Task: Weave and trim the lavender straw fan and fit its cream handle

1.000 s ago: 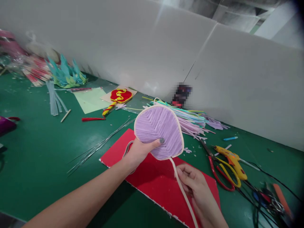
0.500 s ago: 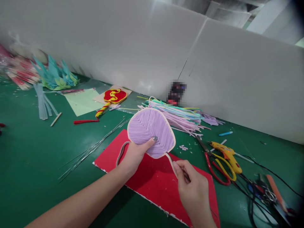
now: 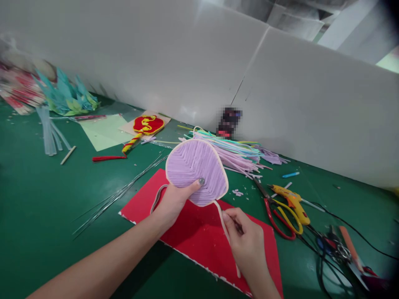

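Note:
My left hand [image 3: 176, 199] is closed on a round fan panel [image 3: 196, 166], with its thumb on the front. The panel is covered in lilac pipe cleaners laid in slanting rows and edged with a cream one. At its lower right, a cream pipe cleaner [image 3: 219, 211] runs off the edge, pinched by my right hand [image 3: 245, 232]. Its loose end hangs below that hand, over a red board [image 3: 199, 245]. Behind my left wrist, a greyish curved strip [image 3: 157, 196] shows in part; what it joins is hidden.
Scissors [image 3: 280, 214] and a yellow glue gun [image 3: 291, 199] lie to the right, near tangled cords and tools. Behind the panel is a heap of pastel pipe cleaners [image 3: 240, 155]. Thin wires [image 3: 121, 193] and a red-and-yellow fan ornament [image 3: 148, 126] lie left, before a grey partition [image 3: 156, 62].
The cream pipe cleaner's loose end now shows below my right hand, which has shifted slightly left and down along it. My left hand still grips the panel; the whole view has shifted slightly.

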{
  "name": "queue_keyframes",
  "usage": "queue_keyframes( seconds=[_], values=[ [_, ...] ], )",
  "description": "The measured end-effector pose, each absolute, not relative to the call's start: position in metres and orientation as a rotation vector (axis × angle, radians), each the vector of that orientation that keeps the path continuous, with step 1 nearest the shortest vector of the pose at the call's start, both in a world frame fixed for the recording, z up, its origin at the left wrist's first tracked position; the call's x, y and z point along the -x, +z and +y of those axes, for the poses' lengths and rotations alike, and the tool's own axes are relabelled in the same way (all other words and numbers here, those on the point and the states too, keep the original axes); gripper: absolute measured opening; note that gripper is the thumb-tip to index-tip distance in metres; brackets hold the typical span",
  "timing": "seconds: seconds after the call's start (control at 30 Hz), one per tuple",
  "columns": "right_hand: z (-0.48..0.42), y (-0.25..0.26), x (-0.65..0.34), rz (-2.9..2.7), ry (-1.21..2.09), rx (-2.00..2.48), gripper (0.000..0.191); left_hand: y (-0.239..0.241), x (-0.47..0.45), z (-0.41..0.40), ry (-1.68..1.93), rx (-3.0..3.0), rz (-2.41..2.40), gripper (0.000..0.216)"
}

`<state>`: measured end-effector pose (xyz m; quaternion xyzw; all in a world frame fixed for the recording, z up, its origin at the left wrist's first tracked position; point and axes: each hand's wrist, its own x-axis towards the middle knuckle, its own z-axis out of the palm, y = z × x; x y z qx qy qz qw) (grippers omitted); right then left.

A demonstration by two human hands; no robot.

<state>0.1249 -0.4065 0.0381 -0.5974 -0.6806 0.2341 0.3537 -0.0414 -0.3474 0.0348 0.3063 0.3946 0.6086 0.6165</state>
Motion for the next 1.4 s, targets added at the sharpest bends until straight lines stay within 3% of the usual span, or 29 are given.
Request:
queue_keyframes(
  seconds=[0.3, 0.4, 0.5, 0.6, 0.73, 0.93, 1.13, 1.4],
  values=[
    [-0.398, 0.042, -0.128, -1.372, 1.071, 1.476, 0.026, 0.028, 0.045, -0.340, 1.296, -0.738, 0.684, 0.049],
    [-0.397, 0.041, -0.133, -1.210, 0.974, 1.476, 0.026, 0.027, 0.046, -0.337, 1.206, -0.727, 0.615, 0.049],
    [-0.398, 0.042, -0.137, -1.114, 0.674, 1.501, 0.024, 0.030, 0.047, -0.338, 1.170, -0.714, 0.643, 0.047],
    [-0.399, 0.044, -0.137, -1.098, 0.472, 1.551, 0.023, 0.034, 0.044, -0.342, 1.121, -0.797, 0.634, 0.056],
    [-0.399, 0.042, -0.134, -1.203, 0.545, 1.595, 0.025, 0.034, 0.039, -0.343, 1.109, -0.878, 0.503, 0.071],
    [-0.398, 0.037, -0.126, -1.398, 0.689, 1.598, 0.022, 0.033, 0.041, -0.348, 1.205, -0.824, 0.666, 0.049],
    [-0.400, 0.036, -0.124, -1.424, 0.687, 1.603, 0.021, 0.034, 0.040, -0.350, 1.253, -0.706, 0.702, 0.050],
    [-0.401, 0.036, -0.122, -1.460, 0.705, 1.612, 0.022, 0.039, 0.042, -0.345, 1.321, -0.459, 0.704, 0.035]
  ],
)
